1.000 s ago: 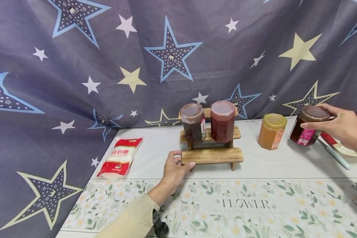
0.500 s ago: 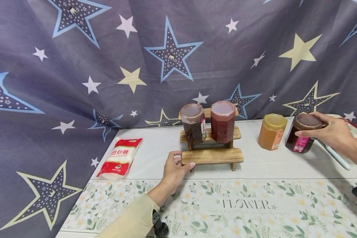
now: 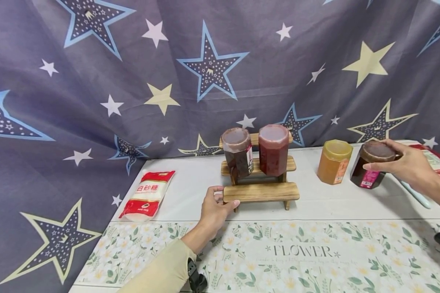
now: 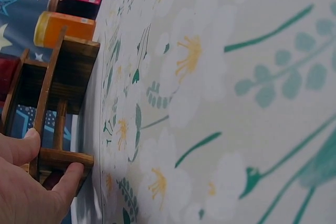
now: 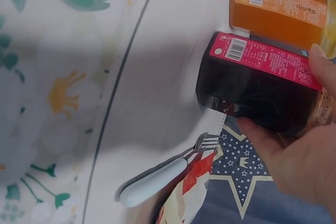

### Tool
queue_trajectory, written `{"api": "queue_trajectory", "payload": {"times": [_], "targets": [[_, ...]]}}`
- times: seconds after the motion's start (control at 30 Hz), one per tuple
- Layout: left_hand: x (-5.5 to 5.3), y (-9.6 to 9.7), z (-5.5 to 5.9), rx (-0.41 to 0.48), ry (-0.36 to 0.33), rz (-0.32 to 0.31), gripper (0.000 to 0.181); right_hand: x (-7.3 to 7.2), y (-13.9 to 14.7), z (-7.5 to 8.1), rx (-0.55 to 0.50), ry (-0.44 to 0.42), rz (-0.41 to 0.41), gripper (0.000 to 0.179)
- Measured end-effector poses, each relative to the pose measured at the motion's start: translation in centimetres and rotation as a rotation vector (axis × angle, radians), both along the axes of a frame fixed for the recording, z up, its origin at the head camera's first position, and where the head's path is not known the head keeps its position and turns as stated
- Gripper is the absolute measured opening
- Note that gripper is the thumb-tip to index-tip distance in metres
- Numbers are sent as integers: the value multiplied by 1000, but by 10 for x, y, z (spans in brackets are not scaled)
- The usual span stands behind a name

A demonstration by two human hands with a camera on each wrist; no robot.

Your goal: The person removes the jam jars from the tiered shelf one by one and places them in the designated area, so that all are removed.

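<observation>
My left hand (image 3: 214, 209) grips the left end of the lowest step of a small tiered wooden rack (image 3: 262, 193), thumb on the front edge. Two jars stand on the rack's upper tiers: a dark one (image 3: 238, 156) on the left and a red one (image 3: 274, 152) beside it. At the right, my right hand (image 3: 407, 162) holds a dark jar with a pink label (image 3: 368, 169) around its upper part. In the right wrist view, this jar (image 5: 252, 82) is close beside an orange jar (image 5: 278, 11). The head view shows the orange jar (image 3: 333, 165) upright on the table.
A red-and-white sugar bag (image 3: 146, 195) lies at the left. Behind my right hand are a fork with a pale blue handle (image 5: 152, 182) and a red-and-cream packet (image 5: 189, 192). A floral mat (image 3: 297, 252) covers the table's front; a starry curtain (image 3: 220, 118) hangs behind.
My right hand has brought the dark pink-labelled jar left and slightly down, closer to the orange jar, and has barely moved over the last half second. My left hand stays on the rack.
</observation>
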State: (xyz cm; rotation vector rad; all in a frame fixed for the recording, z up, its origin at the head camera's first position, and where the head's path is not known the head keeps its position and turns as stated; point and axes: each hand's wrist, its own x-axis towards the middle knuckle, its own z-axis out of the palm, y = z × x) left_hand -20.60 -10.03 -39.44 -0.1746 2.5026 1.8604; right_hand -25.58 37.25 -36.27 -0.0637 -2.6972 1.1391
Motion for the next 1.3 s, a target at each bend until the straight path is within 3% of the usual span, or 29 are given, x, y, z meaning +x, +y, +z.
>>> {"api": "queue_trajectory", "payload": {"times": [0.17,0.37,0.57,0.8,1.1,1.3], "targets": [[0,0,-1,-5,2,5,64,1,1,0,25,4,19,98],[-1,0,0,0,4,5,65,0,-1,10,38,-56,77,100],[0,0,0,0,1,4,64,-5,-8,38,45,-85,112,104],[0,-1,-1,3,6,-1,65,-11,-21,74,88,-28,89,100],[0,1,0,5,7,14,62,-9,-54,92,1,-23,191,91],[-1,-1,-2,1,12,14,61,-7,-85,101,-73,-5,321,82]]}}
